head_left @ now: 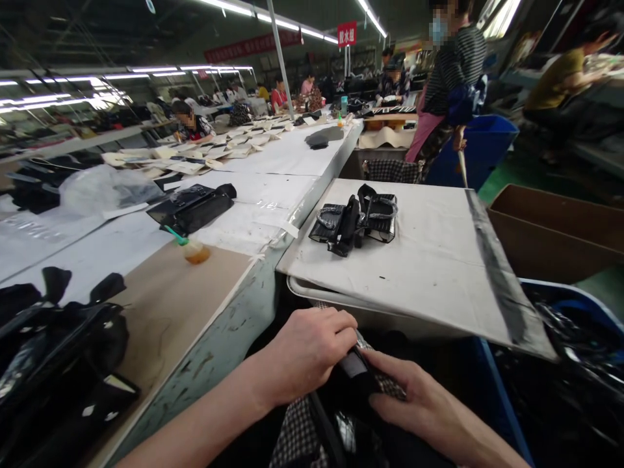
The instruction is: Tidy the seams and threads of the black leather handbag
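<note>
We look down at our two hands working close together over a black piece (363,390) in our lap, just short of the white board (429,260). Our left hand (312,348) curls its fingers over the piece's upper end, though its fingertips are partly hidden. Our right hand (414,393) pinches the side of the same piece between thumb and fingers. A grey patch (353,366) shows between our hands, and checked cloth (295,432) lies below.

On the white board in front of us, two small black bags with handles (353,220) sit side by side. To our left, on the long table (277,162), we see a bottle (195,252) of amber liquid with a green tip, standing tilted on brown card (170,292). Beyond it lie a black bag (192,207) and clear plastic (104,188); dark bags (58,357) are heaped nearest us. To our right we see a brown box (556,237), and past the board a person (453,71) in a striped top stands by a blue bin (492,146).
</note>
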